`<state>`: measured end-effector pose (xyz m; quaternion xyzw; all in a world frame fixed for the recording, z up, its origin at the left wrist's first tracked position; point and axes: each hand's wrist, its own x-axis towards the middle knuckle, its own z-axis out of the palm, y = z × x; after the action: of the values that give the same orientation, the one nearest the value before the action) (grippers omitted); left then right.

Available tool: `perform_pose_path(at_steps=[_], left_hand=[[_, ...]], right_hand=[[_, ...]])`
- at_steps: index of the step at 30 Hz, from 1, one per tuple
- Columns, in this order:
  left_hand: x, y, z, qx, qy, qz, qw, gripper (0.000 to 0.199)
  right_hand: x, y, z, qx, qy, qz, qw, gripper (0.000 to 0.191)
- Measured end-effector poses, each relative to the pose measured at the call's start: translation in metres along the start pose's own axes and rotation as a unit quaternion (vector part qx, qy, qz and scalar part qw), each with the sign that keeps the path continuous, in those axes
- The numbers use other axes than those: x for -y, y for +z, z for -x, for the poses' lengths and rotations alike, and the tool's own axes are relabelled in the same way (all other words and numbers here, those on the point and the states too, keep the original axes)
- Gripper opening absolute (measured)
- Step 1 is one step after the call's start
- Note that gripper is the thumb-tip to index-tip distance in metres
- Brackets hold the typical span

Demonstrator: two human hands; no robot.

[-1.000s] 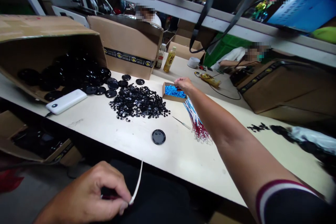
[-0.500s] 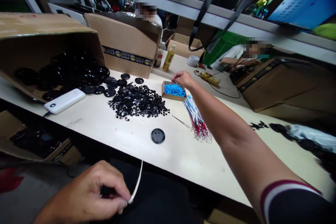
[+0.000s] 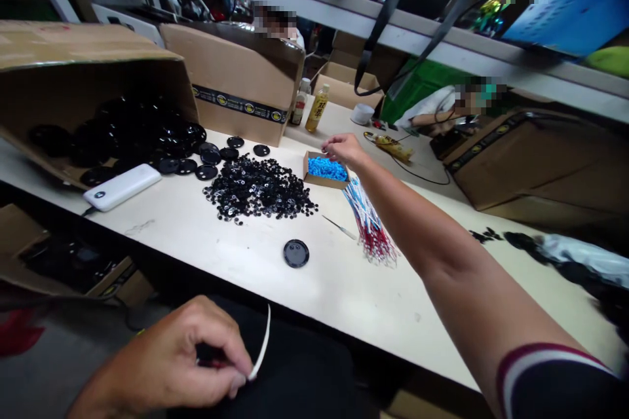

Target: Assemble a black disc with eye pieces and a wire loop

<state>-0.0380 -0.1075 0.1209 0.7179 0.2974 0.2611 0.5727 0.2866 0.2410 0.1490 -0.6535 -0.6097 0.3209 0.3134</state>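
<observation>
Low at the table's front edge, my left hand (image 3: 191,357) pinches a thin white wire (image 3: 264,344) between thumb and forefinger, its free end curving upward. A bit of red shows inside the curled fingers. My right arm stretches across the table, and my right hand (image 3: 348,149) hovers over a small cardboard box (image 3: 324,182) of blue pieces (image 3: 327,168). Its fingers are bent together; whether anything is in them is too small to make out. Beside the box lies a bundle of white, blue and red wires (image 3: 366,216). One round black disc (image 3: 296,253) lies nearer me.
A heap of small black parts (image 3: 260,190) spreads left of the blue pieces. A tipped carton (image 3: 93,46) holds black discs, with a white power bank (image 3: 122,187) before it. A thin pointed tool (image 3: 340,227) lies mid-table. Bottles (image 3: 317,109) stand behind; two people sit beyond.
My left hand has shifted slightly to the right with the white wire. My right hand stays over the box of blue pieces, almost unmoved.
</observation>
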Motion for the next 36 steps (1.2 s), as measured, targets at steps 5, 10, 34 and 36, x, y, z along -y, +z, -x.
perform_pose_path(at_steps=[5, 10, 34, 36], left_hand=[[0.008, 0.000, -0.012, 0.015, -0.074, 0.136, 0.988, 0.008], [0.007, -0.003, -0.030, -0.003, -0.171, 0.294, 0.940, 0.010], [-0.007, 0.016, -0.060, 0.009, -0.246, 0.194, 0.950, 0.032], [-0.007, 0.018, -0.063, 0.011, -0.246, 0.184, 0.951, 0.029]], right_hand=[[0.027, 0.016, 0.082, 0.119, -0.074, -0.114, 0.984, 0.009], [0.038, 0.040, 0.207, 0.406, -0.141, -0.206, 0.879, 0.029], [-0.023, 0.038, 0.307, 0.459, 0.102, -0.245, 0.848, 0.014], [-0.025, 0.040, 0.309, 0.455, 0.111, -0.249, 0.848, 0.012]])
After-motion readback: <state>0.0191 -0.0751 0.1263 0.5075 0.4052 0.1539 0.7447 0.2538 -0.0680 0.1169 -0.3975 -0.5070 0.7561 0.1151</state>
